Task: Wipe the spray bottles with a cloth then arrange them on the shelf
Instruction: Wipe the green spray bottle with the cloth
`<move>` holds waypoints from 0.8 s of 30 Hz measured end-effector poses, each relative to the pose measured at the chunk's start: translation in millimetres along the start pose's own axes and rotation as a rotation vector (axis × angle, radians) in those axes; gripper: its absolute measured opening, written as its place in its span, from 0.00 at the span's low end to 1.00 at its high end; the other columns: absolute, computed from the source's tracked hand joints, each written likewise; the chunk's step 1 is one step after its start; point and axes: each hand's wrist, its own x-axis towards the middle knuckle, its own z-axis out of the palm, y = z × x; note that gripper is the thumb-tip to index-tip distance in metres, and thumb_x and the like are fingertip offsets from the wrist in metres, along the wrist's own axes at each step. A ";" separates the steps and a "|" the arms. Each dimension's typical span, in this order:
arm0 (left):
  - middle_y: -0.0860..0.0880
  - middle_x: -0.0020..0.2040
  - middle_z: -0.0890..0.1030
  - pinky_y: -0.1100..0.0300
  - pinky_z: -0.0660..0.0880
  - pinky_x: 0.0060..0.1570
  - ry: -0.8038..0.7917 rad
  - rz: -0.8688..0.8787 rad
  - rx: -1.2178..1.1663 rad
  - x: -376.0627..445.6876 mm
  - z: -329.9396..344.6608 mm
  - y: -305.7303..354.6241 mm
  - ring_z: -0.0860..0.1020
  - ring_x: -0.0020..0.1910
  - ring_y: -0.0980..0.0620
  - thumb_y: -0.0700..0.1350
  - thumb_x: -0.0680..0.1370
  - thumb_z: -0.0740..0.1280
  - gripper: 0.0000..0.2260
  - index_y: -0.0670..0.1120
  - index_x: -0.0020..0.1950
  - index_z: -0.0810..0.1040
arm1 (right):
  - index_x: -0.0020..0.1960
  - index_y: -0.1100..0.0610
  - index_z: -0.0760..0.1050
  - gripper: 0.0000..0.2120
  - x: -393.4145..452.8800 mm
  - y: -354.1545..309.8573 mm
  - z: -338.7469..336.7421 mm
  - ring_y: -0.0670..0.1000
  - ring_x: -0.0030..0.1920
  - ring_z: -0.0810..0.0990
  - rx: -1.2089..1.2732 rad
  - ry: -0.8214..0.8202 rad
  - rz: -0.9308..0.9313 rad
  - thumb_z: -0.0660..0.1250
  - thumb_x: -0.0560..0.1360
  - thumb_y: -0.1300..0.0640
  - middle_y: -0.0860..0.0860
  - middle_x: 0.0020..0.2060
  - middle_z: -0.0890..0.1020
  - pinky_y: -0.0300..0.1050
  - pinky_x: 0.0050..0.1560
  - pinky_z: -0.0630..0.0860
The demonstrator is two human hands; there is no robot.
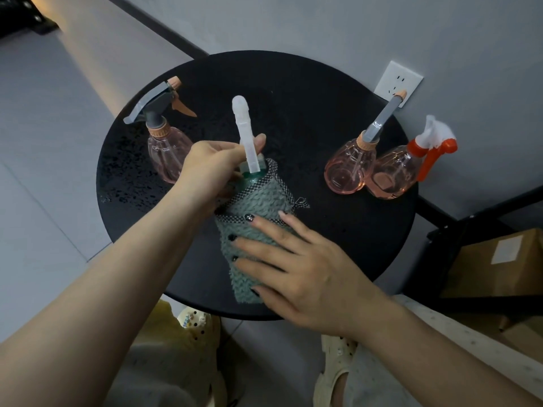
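**Round black table, four spray bottles**

Black table [338, 236] by grey wall, one socket [397, 82]. Three pink bottles stand clear: one left [166, 154], two touching right [349, 168] [393, 174]. Fourth, white-nozzled bottle [249, 148], centre, gripped at neck by left hand [211, 168]. One green cloth [255, 218] wraps it; right hand [296, 265] presses it, fingers straight.

I see a grey-green cloth [258, 218] with black-and-white checked trim under my right hand [296, 274], around what looks like a green-tinted bottle with a white trigger head [245, 133], pinched by my left hand [211, 168]. Left of that grip: a pink bottle [166, 151], grey-and-peach sprayer. Right: two pink bottles [349, 165], one with an orange-and-white trigger [435, 145]. The round table [338, 230] is black.
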 end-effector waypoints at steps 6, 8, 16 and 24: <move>0.43 0.33 0.74 0.63 0.66 0.29 -0.022 0.006 -0.008 -0.3 6.1 -0.2 0.70 0.28 0.50 0.58 0.68 0.74 0.16 0.45 0.34 0.80 | 0.73 0.52 0.64 0.22 5.9 7.4 -7.8 0.49 0.76 0.53 0.262 0.123 0.357 0.57 0.79 0.51 0.46 0.75 0.60 0.37 0.71 0.56; 0.50 0.24 0.71 0.69 0.64 0.23 -0.034 -0.013 -0.025 -0.8 7.0 -0.8 0.67 0.20 0.56 0.54 0.72 0.71 0.15 0.45 0.32 0.77 | 0.75 0.45 0.57 0.24 8.8 7.6 -11.2 0.42 0.76 0.48 0.434 0.116 0.457 0.55 0.80 0.49 0.37 0.75 0.51 0.25 0.68 0.49; 0.55 0.19 0.66 0.68 0.61 0.22 -0.049 -0.032 -0.070 -2.8 6.5 2.5 0.62 0.17 0.58 0.52 0.75 0.68 0.22 0.48 0.21 0.74 | 0.76 0.50 0.56 0.25 5.9 5.8 -8.0 0.49 0.76 0.49 0.372 0.093 0.401 0.55 0.80 0.48 0.45 0.76 0.52 0.39 0.71 0.57; 0.52 0.22 0.69 0.67 0.57 0.22 0.007 0.006 -0.083 1.2 -3.1 5.3 0.62 0.21 0.57 0.52 0.73 0.70 0.16 0.45 0.28 0.80 | 0.66 0.56 0.73 0.17 -1.9 0.2 3.4 0.56 0.73 0.60 0.008 0.018 0.031 0.58 0.79 0.53 0.51 0.69 0.71 0.56 0.73 0.56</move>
